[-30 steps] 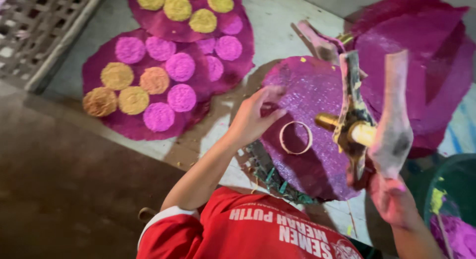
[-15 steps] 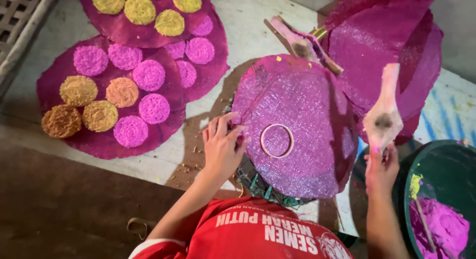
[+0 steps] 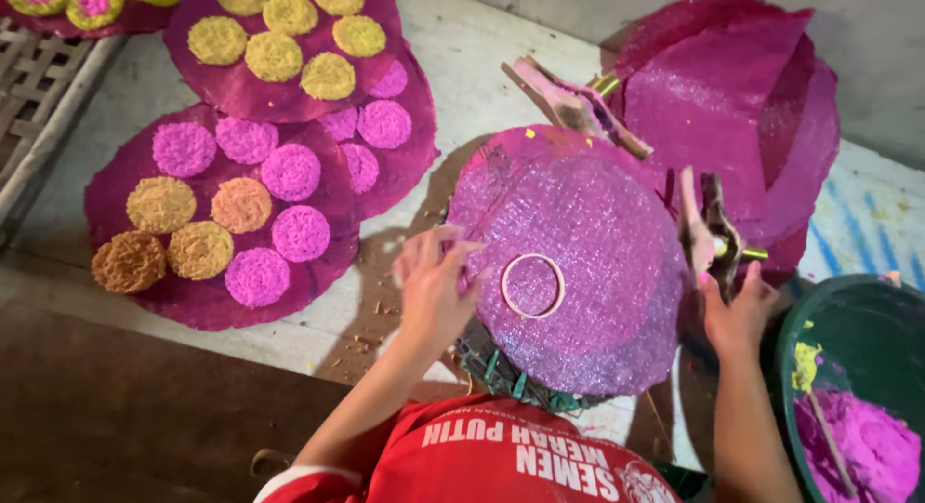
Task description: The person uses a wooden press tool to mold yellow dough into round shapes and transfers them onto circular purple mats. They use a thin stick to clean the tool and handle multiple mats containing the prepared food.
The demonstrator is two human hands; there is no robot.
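**Ring on the purple sheet, between two hands**

Left hand (image 3: 434,286) at the sheet's (image 3: 588,272) near-left edge, fingers spread and loose, holding nothing. Just right of it, flat on the sheet, the small ring (image 3: 533,285); round, so no long axis. Right hand (image 3: 737,310) farther off, closed around a wooden press (image 3: 708,228), long axis pointing away, upright. Beyond, left: mats with pink and yellow discs (image 3: 241,204).
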